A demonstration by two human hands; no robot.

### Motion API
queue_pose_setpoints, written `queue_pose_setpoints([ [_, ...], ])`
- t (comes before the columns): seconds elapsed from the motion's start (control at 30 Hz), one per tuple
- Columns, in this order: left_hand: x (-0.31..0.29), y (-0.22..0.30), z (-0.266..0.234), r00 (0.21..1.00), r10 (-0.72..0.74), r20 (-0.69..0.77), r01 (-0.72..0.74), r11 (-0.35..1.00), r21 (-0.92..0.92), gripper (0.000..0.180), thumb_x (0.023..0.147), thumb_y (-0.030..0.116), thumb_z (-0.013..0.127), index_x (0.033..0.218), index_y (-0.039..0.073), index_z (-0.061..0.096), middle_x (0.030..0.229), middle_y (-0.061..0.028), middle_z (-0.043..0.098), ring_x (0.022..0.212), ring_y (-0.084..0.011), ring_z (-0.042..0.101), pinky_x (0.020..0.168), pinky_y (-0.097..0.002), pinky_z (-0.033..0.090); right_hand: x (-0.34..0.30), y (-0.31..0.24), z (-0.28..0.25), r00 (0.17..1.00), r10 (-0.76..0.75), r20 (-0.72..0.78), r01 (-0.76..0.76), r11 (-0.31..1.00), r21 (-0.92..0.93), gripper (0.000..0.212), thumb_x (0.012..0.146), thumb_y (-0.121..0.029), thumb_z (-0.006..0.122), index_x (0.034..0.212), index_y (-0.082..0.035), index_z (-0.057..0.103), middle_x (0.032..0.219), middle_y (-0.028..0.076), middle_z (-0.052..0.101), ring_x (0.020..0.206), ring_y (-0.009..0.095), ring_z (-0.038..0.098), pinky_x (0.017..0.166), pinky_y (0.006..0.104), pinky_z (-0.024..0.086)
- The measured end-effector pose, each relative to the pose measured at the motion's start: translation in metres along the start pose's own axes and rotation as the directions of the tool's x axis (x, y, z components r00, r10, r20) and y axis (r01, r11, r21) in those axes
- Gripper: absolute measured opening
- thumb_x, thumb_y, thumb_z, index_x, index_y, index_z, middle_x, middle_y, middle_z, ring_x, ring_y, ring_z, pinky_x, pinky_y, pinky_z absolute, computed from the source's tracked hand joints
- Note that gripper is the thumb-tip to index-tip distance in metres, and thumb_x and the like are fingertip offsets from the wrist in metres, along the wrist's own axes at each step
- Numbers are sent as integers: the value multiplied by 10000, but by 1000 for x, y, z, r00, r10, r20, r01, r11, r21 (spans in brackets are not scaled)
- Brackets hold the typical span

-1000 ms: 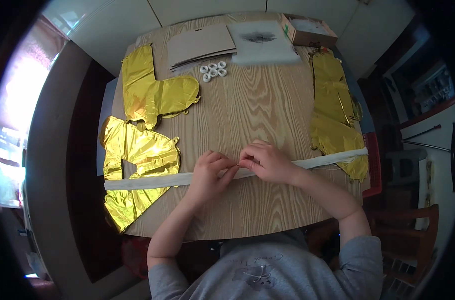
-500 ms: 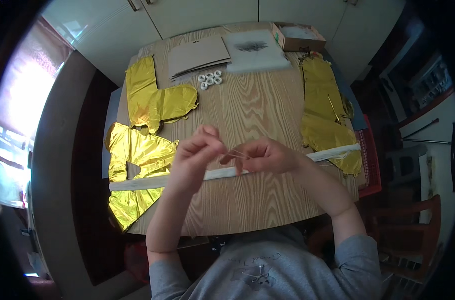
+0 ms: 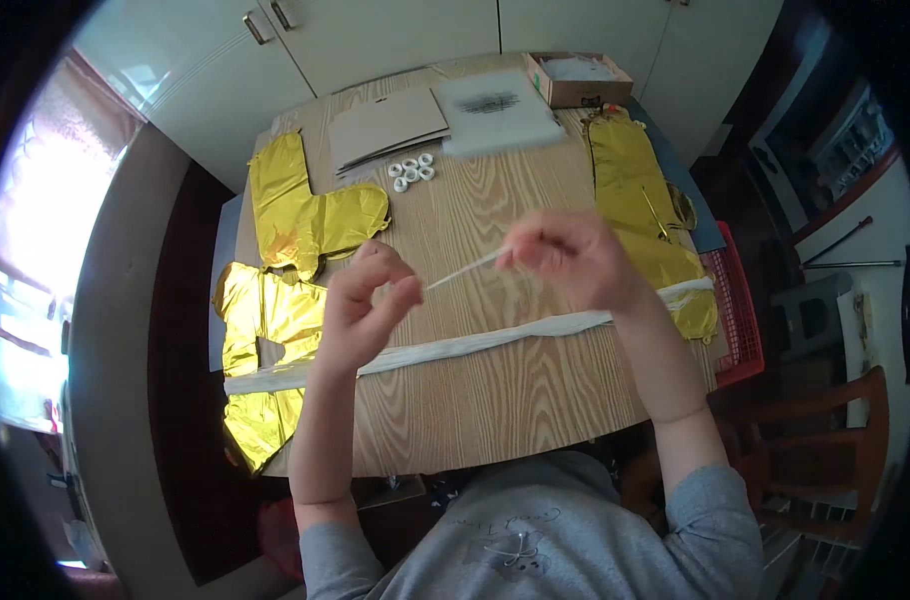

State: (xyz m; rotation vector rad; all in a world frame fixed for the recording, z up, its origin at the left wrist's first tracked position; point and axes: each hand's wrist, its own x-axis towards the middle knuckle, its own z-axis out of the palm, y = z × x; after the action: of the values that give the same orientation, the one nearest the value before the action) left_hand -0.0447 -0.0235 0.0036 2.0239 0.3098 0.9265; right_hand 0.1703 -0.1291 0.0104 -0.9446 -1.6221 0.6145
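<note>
A short length of thin white string (image 3: 463,271) is stretched tight between my two hands, above the middle of the table. My left hand (image 3: 365,305) pinches its lower end, and my right hand (image 3: 573,262), slightly blurred, grips the higher end. Beneath them a long bundle of white strings (image 3: 495,337) lies across the table from left to right. Its left end rests over a shiny gold foil piece (image 3: 243,310), its right end over another gold foil piece (image 3: 630,180). Further up on the left lies a third gold foil piece (image 3: 280,200), bent like an L.
Several small white rolls (image 3: 411,172) sit beyond my hands. Behind them are stacked brown cardboard sheets (image 3: 385,125), a whitish sheet (image 3: 520,128) with thin dark pieces on it, and an open box (image 3: 580,93). A red basket (image 3: 740,300) stands by the right edge, near a wooden chair (image 3: 815,430).
My hands have moved apart. The right one rose up and to the right, and the string between them is now pulled straight. The view has shifted slightly.
</note>
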Motion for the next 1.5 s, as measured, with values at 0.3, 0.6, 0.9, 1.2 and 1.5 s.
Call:
queue_pose_setpoints([
  [0.3,42,19,30,908,155,-390,-109,985,137,42,735,59,617,738,29,587,708,-66,591,727,-207,475,689,-321,367,18,9,19,986,81,146,-58,986,-156,121,860,-121,558,843,-20,624,713,43,610,623,86,536,566,231,427],
  [0.6,20,-1,22,957,-259,-133,12,491,-871,222,856,129,501,898,-67,595,907,-146,591,741,-171,491,739,-318,376,21,38,42,997,77,3,-76,984,-163,112,848,-143,560,819,-46,608,712,87,609,615,176,594,567,261,451],
  [0.9,25,-11,6,999,50,5,-40,852,-523,99,743,103,591,697,17,585,665,-57,550,641,-147,406,602,-264,327,24,32,29,999,10,37,-3,980,-197,100,841,-147,553,814,-62,600,688,71,611,586,236,600,529,330,457],
  [1.2,21,-3,0,996,-38,84,71,903,-423,101,734,66,574,640,33,556,643,-32,570,671,-149,419,622,-269,337,23,16,30,998,-14,-58,-1,968,-250,71,829,-131,570,810,-65,588,638,73,580,559,235,585,494,309,440],
  [1.5,22,-9,-3,987,-69,143,94,979,-181,99,764,66,566,715,-9,608,800,-34,623,721,-139,448,701,-297,378,22,12,29,998,65,-27,-70,971,-231,135,831,-187,571,768,-70,546,614,95,558,543,283,563,481,355,431],
])
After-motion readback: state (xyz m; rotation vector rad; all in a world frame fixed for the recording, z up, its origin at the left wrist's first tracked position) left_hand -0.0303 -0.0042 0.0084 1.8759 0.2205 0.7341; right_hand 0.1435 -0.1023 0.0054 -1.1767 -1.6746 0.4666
